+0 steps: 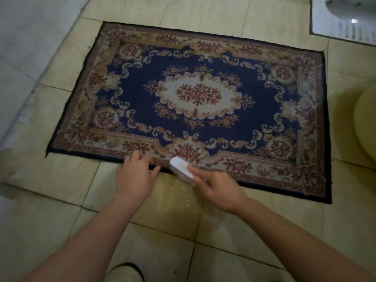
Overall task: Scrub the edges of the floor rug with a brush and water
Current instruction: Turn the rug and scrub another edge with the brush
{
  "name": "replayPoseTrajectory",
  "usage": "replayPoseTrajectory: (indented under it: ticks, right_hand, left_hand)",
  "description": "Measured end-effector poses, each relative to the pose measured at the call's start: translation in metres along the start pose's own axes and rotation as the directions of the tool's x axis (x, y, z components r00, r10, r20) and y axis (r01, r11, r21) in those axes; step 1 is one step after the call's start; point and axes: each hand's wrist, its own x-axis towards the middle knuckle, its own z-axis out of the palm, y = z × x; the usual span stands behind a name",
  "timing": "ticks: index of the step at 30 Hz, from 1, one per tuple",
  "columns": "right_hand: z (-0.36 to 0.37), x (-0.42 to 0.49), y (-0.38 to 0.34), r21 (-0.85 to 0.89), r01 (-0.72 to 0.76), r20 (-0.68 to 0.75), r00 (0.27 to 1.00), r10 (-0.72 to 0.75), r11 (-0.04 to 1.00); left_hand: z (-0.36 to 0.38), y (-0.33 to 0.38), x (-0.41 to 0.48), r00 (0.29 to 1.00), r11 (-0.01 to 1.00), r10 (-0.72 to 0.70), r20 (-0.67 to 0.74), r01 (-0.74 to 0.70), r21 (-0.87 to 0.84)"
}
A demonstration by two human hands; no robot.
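Currently my right hand (219,186) fingers grip the white brush (181,165), set on the rug (203,94) hem, lower centre of frame. Just left, my left hand (134,177) fingers bend onto the hem; pinching or pressing, can't tell. Rug flat on tiled floor (61,180).

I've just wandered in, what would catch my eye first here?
The ornate navy, cream and red floor rug fills the middle of the tiled floor. At its near edge the right hand grips a white brush against the border, while the left hand rests on the rug beside it. A round yellow container peeks in at the right edge.
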Motion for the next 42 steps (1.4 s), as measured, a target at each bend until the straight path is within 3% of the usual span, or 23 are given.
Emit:
replayPoseTrajectory:
  ticks: [3, 5, 6, 8, 10, 13, 15, 17, 18, 20, 21, 23, 25, 28, 29, 30, 32, 34, 37, 40, 42]
  right_hand:
    - [-0.043, 0.036, 0.017, 0.166, -0.189, -0.264, 0.937, 0.228, 0.968]
    - [-0.038, 0.044, 0.014, 0.098, -0.264, -0.318, 0.905, 0.282, 0.959]
    - [-0.023, 0.04, 0.007, -0.005, -0.228, -0.26, 0.94, 0.219, 0.974]
    - [0.015, 0.023, -0.017, -0.144, -0.031, 0.017, 0.999, 0.034, 0.989]
    - [0.029, 0.009, -0.032, -0.144, 0.12, 0.18, 0.979, -0.093, 0.982]
    - [0.004, 0.035, -0.028, -0.022, 0.096, 0.044, 0.994, -0.095, 0.995]
    - [-0.025, 0.062, -0.022, 0.078, -0.028, -0.143, 0.989, 0.039, 0.997]
    - [-0.033, 0.075, -0.025, 0.09, -0.145, -0.238, 0.958, 0.162, 0.985]
    - [-0.026, 0.073, -0.028, 0.016, -0.145, -0.216, 0.965, 0.145, 0.989]
    - [0.007, 0.055, -0.042, -0.133, -0.021, -0.021, 1.0, 0.018, 0.991]
    - [0.019, 0.041, -0.052, -0.151, 0.054, 0.102, 0.994, -0.038, 0.987]
    - [0.019, 0.033, -0.06, -0.099, 0.127, 0.188, 0.976, -0.107, 0.987]
    - [-0.001, 0.055, -0.054, -0.06, 0.093, 0.116, 0.99, -0.086, 0.994]
    - [-0.029, 0.086, -0.041, 0.008, -0.144, -0.189, 0.971, 0.143, 0.99]
    - [-0.023, 0.084, -0.044, -0.017, -0.175, -0.214, 0.962, 0.168, 0.984]
    - [-0.009, 0.078, -0.05, -0.076, -0.15, -0.175, 0.975, 0.135, 0.986]
    - [0.025, 0.053, -0.073, -0.155, 0.011, 0.039, 0.999, -0.005, 0.988]
    - [0.034, 0.041, -0.083, -0.116, 0.102, 0.149, 0.985, -0.084, 0.988]
    - [0.001, 0.073, -0.067, 0.044, 0.004, -0.052, 0.999, -0.001, 0.999]
    - [-0.023, 0.096, -0.052, 0.23, -0.262, -0.33, 0.885, 0.328, 0.937]
    - [0.001, 0.09, -0.066, 0.05, -0.267, -0.287, 0.919, 0.27, 0.962]
  left_hand:
    - [0.004, -0.007, 0.003, 0.993, 0.993, -0.115, -0.014, 0.115, -0.031]
    - [0.004, -0.013, 0.002, 0.977, 0.974, -0.214, -0.015, 0.212, -0.085]
    - [0.005, -0.018, 0.001, 0.968, 0.963, -0.25, -0.005, 0.248, -0.106]
    - [0.006, -0.033, 0.001, 0.948, 0.94, -0.314, 0.049, 0.318, -0.121]
    - [0.005, -0.048, -0.001, 0.933, 0.929, -0.341, 0.117, 0.353, -0.111]
    - [0.002, -0.057, -0.003, 0.934, 0.941, -0.312, 0.173, 0.329, -0.081]
    - [-0.002, -0.061, 0.001, 0.935, 0.95, -0.291, 0.2, 0.307, -0.053]
    - [-0.006, -0.069, 0.004, 0.936, 0.953, -0.282, 0.212, 0.3, -0.054]
    - [-0.008, -0.072, 0.007, 0.939, 0.955, -0.268, 0.216, 0.288, -0.067]
    - [-0.011, -0.077, 0.012, 0.945, 0.958, -0.24, 0.221, 0.267, -0.103]
    - [-0.011, -0.078, 0.012, 0.948, 0.958, -0.23, 0.222, 0.26, -0.117]
    - [-0.012, -0.079, 0.013, 0.951, 0.96, -0.21, 0.225, 0.244, -0.135]
    - [-0.011, -0.08, 0.014, 0.951, 0.956, -0.203, 0.232, 0.243, -0.162]
    - [-0.008, -0.085, 0.014, 0.954, 0.951, -0.186, 0.236, 0.236, -0.202]
    - [-0.007, -0.088, 0.013, 0.957, 0.952, -0.176, 0.23, 0.225, -0.209]
    - [-0.006, -0.089, 0.013, 0.961, 0.953, -0.166, 0.223, 0.214, -0.214]
    - [-0.006, -0.096, 0.011, 0.967, 0.954, -0.153, 0.203, 0.198, -0.227]
    - [-0.007, -0.101, 0.01, 0.97, 0.952, -0.144, 0.195, 0.19, -0.242]
    - [-0.008, -0.106, 0.01, 0.976, 0.942, -0.134, 0.17, 0.179, -0.285]
    - [-0.003, -0.106, 0.008, 0.985, 0.949, -0.127, 0.118, 0.155, -0.275]
    - [0.0, -0.104, 0.007, 0.983, 0.948, -0.143, 0.113, 0.169, -0.27]
